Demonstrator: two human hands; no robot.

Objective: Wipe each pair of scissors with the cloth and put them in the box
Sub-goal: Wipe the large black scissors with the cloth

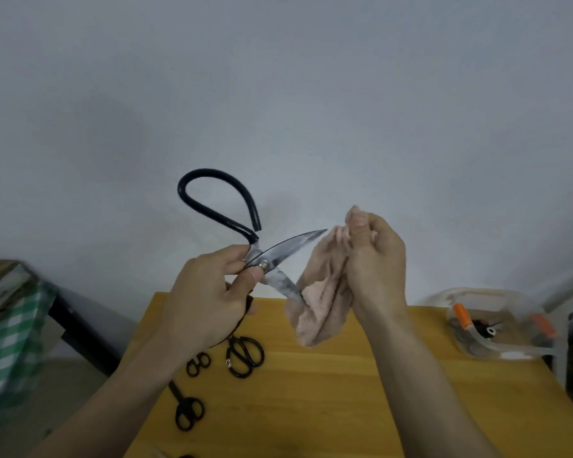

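Scissors [272, 259], blades splayed, pinched at the pivot in my left hand [209, 292] above the table [344, 391]; right hand [374, 256] clutching cloth [321, 292]: wipe away from edges

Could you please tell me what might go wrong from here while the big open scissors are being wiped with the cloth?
1. The large black-handled steel scissors are held spread open in the left hand; the lower blade runs into the pink cloth bunched in the right hand, so a slip could cut fingers.
2. The left grip sits near the pivot, so the scissors might twist or drop onto the small black scissors on the wooden table.
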